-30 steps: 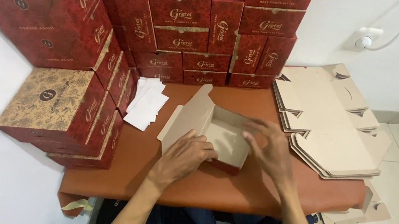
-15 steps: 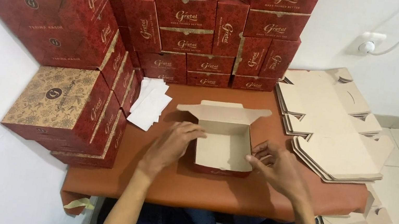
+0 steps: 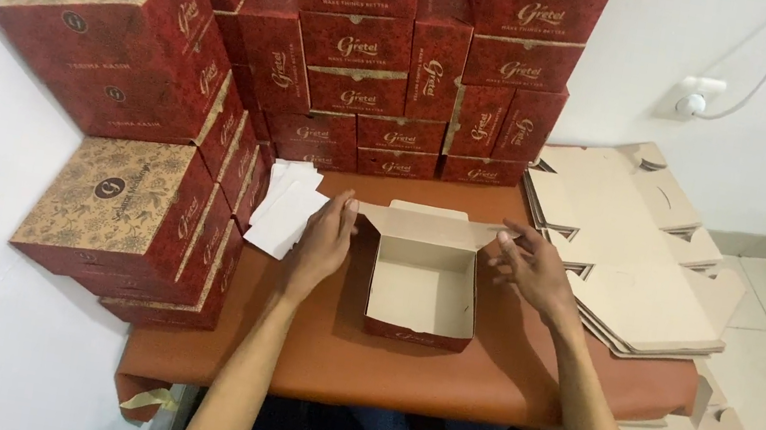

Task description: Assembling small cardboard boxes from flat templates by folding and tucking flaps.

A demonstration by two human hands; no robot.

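Your open box [image 3: 423, 287] was plain beige inside, dark red outside; the stacked boxes [image 3: 367, 51] were red with gold floral tops.

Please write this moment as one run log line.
open box upright on table | left hand at left wall | right hand at right flap

The open box [image 3: 423, 287] at the frame's centre is made of matt cardboard, plain beige inside, printed red outside. A smooth, faintly sheened brown covering is seen on the table [image 3: 333, 349]. Flat cardboard blanks [image 3: 632, 273] at right look matt; small white paper sheets [image 3: 286, 206] lie at left.
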